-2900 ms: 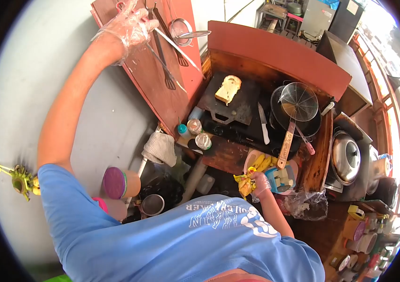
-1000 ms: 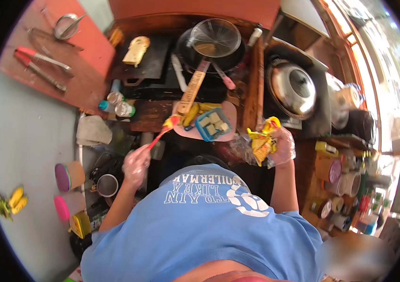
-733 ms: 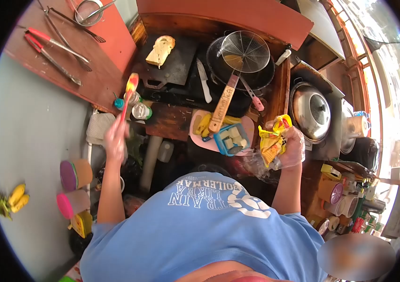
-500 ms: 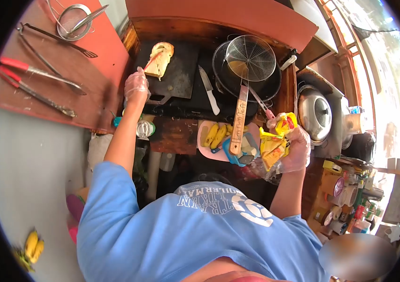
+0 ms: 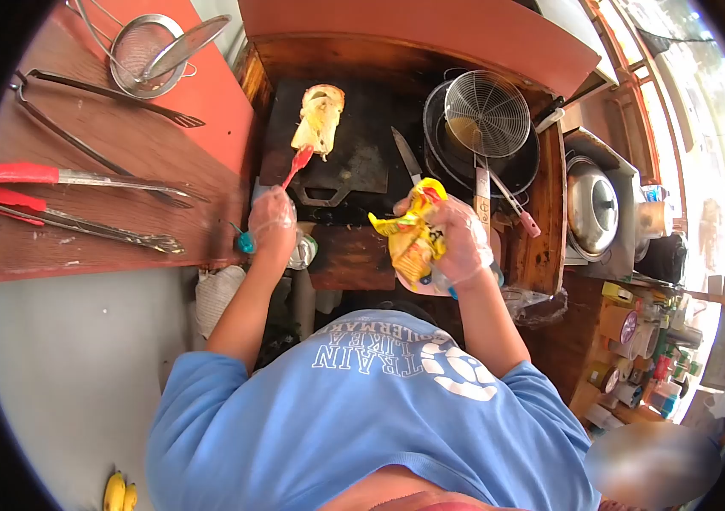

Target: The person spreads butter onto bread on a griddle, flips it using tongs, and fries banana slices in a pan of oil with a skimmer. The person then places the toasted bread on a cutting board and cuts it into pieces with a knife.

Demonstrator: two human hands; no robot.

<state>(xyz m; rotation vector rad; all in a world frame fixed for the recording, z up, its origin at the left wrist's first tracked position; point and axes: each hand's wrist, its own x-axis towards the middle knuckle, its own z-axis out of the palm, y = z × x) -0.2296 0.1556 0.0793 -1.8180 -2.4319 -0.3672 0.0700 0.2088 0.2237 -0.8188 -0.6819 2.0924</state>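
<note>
My left hand point(image 5: 274, 220), in a clear plastic glove, is closed round a small red spatula point(image 5: 298, 164). The spatula's head is at the near edge of a slice of bread point(image 5: 321, 117), which has a pale yellowish spread on top. The bread lies on a black flat griddle point(image 5: 358, 166). My right hand point(image 5: 462, 238), also gloved, grips a crumpled yellow packet point(image 5: 412, 243) in front of my chest. What is inside the packet cannot be made out. Just beyond the packet lies a knife point(image 5: 406, 152), its handle mostly hidden.
Right of the griddle, a wire strainer point(image 5: 487, 111) rests over a black pan point(image 5: 435, 128). A lidded metal pot point(image 5: 592, 209) stands farther right. Tongs with red handles point(image 5: 22, 175) and a mesh sieve point(image 5: 137, 55) lie on the left wooden board point(image 5: 56, 247).
My right hand has brought the yellow packet leftward, nearer the griddle. The spatula has gone from the bread's top to its near edge. The whole view has shifted slightly.
</note>
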